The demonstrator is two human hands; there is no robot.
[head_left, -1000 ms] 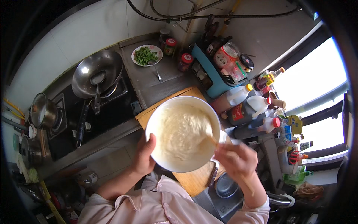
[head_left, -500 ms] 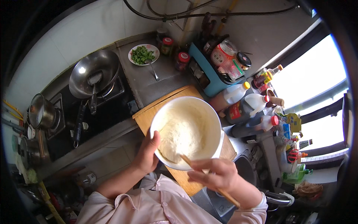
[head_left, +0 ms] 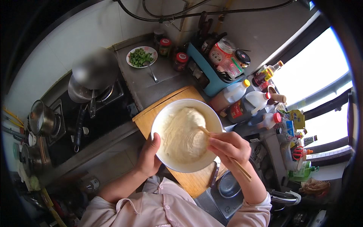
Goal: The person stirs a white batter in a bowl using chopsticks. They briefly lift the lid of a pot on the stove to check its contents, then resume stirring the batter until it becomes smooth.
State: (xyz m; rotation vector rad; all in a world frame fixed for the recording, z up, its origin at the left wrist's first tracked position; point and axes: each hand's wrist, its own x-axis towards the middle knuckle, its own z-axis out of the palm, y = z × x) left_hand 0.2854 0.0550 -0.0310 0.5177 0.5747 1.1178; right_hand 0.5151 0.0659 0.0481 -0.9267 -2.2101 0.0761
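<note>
A white bowl point(head_left: 217, 120) with pale, thick, sticky batter point(head_left: 180, 136) is held above a wooden cutting board point(head_left: 189, 185). My left hand point(head_left: 148, 158) grips the bowl's left side, thumb at the rim and the other fingers hidden beneath. Wooden chopsticks point(head_left: 242, 169) are closed in my right hand point(head_left: 231, 146) at the bowl's right edge. Their tips sink into the batter, which shows swirled ridges around them. On the board below the bowl lies a knife with a dark handle point(head_left: 214, 176), its blade mostly covered.
A wok point(head_left: 77, 92), partly blurred, and a small pot point(head_left: 39, 115) stand on the stove at left. Behind the board is a plate point(head_left: 129, 64) of chopped greens with a spoon point(head_left: 152, 74). Bottles point(head_left: 228, 96) and a blue rack point(head_left: 200, 72) line the right; a sink point(head_left: 223, 206) is at lower right.
My right hand has moved up and to the right, carrying the chopsticks from the bowl's near edge to its right side. The batter has been pulled into a swirled mound, uncovering the knife handle.
</note>
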